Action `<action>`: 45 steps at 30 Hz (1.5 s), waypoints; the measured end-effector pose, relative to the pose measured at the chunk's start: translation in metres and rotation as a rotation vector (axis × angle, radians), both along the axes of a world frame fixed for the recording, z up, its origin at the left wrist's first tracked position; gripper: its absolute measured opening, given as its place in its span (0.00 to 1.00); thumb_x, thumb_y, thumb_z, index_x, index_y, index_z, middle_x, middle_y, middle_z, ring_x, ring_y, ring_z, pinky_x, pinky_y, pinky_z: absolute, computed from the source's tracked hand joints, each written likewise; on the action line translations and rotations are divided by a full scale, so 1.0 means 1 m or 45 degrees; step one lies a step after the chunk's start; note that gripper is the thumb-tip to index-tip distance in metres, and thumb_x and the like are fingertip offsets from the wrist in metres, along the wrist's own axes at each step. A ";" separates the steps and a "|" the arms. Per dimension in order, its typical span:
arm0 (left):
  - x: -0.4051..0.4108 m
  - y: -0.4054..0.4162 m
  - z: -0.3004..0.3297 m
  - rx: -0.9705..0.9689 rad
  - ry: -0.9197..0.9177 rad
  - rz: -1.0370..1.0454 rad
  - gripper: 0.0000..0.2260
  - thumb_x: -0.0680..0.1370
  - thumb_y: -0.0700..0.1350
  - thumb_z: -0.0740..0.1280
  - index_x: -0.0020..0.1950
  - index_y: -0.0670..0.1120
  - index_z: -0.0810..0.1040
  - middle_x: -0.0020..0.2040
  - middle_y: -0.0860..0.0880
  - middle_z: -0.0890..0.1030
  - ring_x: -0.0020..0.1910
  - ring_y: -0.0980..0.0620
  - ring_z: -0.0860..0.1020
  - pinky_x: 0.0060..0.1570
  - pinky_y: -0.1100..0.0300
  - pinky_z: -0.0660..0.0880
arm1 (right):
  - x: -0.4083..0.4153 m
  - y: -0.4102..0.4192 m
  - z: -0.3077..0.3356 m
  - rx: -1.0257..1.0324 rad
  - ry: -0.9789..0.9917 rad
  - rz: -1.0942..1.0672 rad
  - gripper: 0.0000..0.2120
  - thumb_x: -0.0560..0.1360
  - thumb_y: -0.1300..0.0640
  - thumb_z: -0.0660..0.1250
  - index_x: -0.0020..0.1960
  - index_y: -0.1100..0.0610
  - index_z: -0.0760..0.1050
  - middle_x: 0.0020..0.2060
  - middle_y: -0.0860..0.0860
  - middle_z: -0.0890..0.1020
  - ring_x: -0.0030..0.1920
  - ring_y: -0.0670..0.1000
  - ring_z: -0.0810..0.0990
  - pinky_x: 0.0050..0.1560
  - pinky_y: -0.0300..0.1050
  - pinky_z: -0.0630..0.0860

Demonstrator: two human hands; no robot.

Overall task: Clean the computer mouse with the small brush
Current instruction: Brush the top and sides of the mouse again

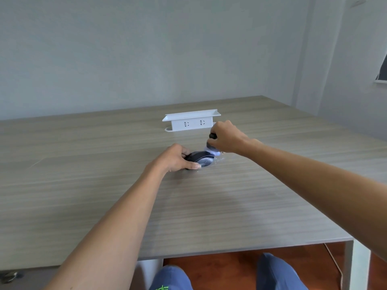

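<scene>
A black computer mouse (201, 159) lies on the wooden table (104, 185), near its middle. My left hand (175, 158) grips the mouse from its left side, thumb along the near edge. My right hand (225, 137) is closed around a small brush (213, 147) with a dark handle end and pale bristles. The bristles touch the far right end of the mouse. Most of the brush handle is hidden inside my fist.
A white socket box (191, 120) with a tray-like top stands just behind my right hand. The table's near edge runs above my knees (272, 273), and a table leg (356, 266) stands at the right. A grey wall (146, 49) rises behind the table.
</scene>
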State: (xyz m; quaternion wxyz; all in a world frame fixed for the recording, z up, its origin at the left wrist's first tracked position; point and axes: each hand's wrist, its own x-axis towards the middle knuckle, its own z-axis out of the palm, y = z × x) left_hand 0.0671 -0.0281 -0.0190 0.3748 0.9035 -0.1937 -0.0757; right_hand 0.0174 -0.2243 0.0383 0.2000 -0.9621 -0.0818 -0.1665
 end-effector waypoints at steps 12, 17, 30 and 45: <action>-0.004 0.001 -0.001 -0.054 0.004 -0.036 0.14 0.67 0.46 0.82 0.51 0.46 0.88 0.44 0.52 0.88 0.41 0.56 0.82 0.53 0.58 0.77 | 0.014 0.012 0.006 -0.035 0.024 0.066 0.15 0.78 0.57 0.66 0.46 0.71 0.79 0.39 0.63 0.80 0.39 0.58 0.72 0.38 0.47 0.70; -0.005 0.002 0.001 -0.065 0.022 -0.019 0.14 0.66 0.47 0.82 0.48 0.44 0.87 0.42 0.51 0.87 0.39 0.55 0.81 0.47 0.59 0.74 | 0.010 0.006 0.003 -0.003 -0.019 0.043 0.14 0.77 0.57 0.66 0.45 0.70 0.80 0.40 0.62 0.82 0.39 0.57 0.72 0.39 0.46 0.68; -0.012 -0.012 0.002 0.009 -0.075 0.203 0.33 0.67 0.66 0.74 0.50 0.36 0.82 0.39 0.49 0.78 0.39 0.49 0.74 0.42 0.56 0.68 | -0.003 -0.009 -0.012 0.387 -0.099 -0.101 0.12 0.70 0.56 0.66 0.38 0.67 0.77 0.33 0.62 0.80 0.32 0.55 0.69 0.31 0.46 0.70; 0.002 -0.010 -0.001 -0.064 -0.059 0.190 0.14 0.78 0.50 0.72 0.54 0.40 0.85 0.43 0.46 0.84 0.42 0.48 0.77 0.47 0.54 0.74 | -0.017 -0.004 -0.022 0.698 0.103 -0.083 0.15 0.69 0.65 0.69 0.24 0.58 0.75 0.31 0.63 0.85 0.25 0.55 0.82 0.25 0.43 0.80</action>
